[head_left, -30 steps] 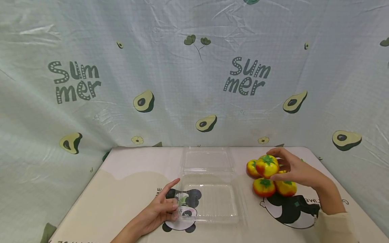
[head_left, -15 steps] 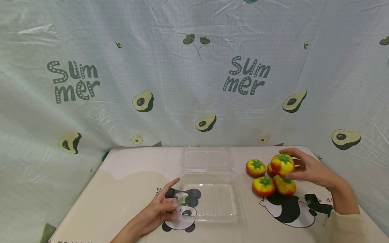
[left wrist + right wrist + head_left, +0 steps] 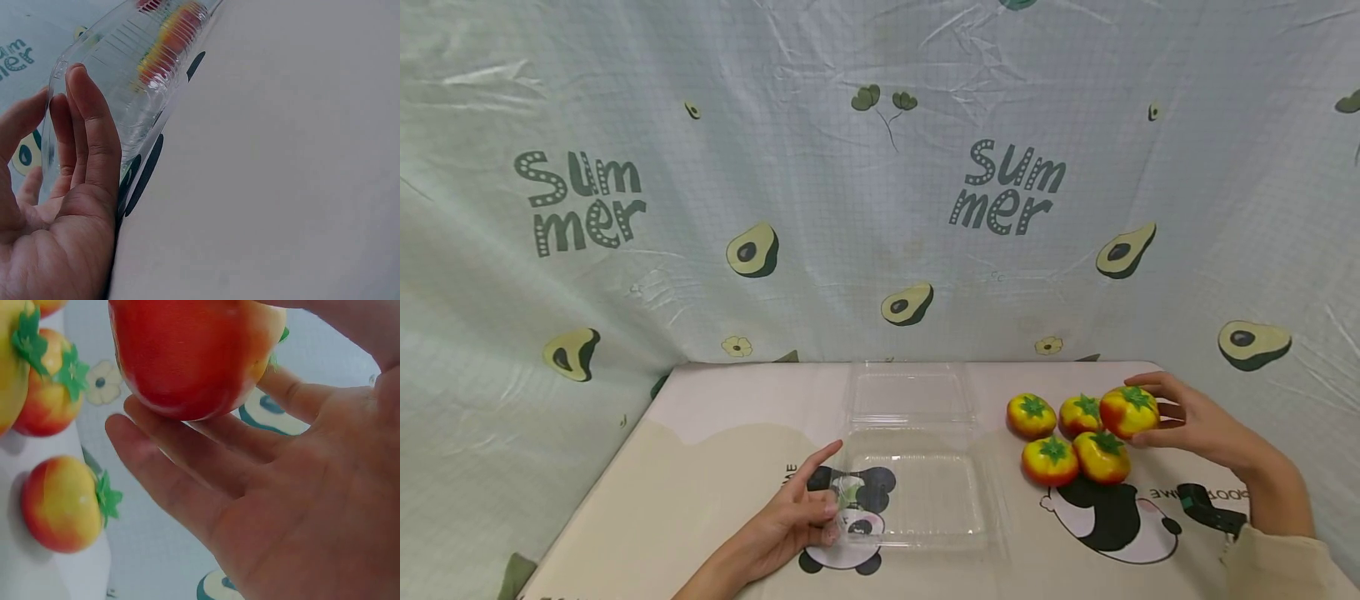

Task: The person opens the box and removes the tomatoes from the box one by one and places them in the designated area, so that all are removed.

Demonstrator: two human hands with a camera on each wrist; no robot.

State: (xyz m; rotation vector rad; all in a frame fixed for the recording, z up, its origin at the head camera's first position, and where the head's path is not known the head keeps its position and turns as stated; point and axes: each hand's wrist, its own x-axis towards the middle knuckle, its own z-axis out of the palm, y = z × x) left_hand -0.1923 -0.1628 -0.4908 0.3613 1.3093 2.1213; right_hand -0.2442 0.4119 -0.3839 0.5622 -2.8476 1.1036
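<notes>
My right hand (image 3: 1198, 425) grips a red-and-yellow toy persimmon (image 3: 1130, 412) with a green leafy cap, thumb on the near side and fingers behind. In the right wrist view, the fruit's red underside (image 3: 187, 356) shows above my palm. Several matching persimmons (image 3: 1051, 461) sit on the table just left of it. My left hand (image 3: 790, 521) holds the left rim of a clear plastic clamshell box (image 3: 925, 537), index finger stretched out along it. In the left wrist view, the box wall (image 3: 119, 81) stands between thumb and fingers.
The box lid (image 3: 912, 396) lies folded back toward the rear of the table. A printed cloth (image 3: 820, 208) with avocados hangs behind and at both sides. The table cover (image 3: 700, 483) carries panda prints.
My right hand has carried its persimmon rightward, from over the left of the group to the right end of the back row, uncovering the others. My left hand and the box have stayed put.
</notes>
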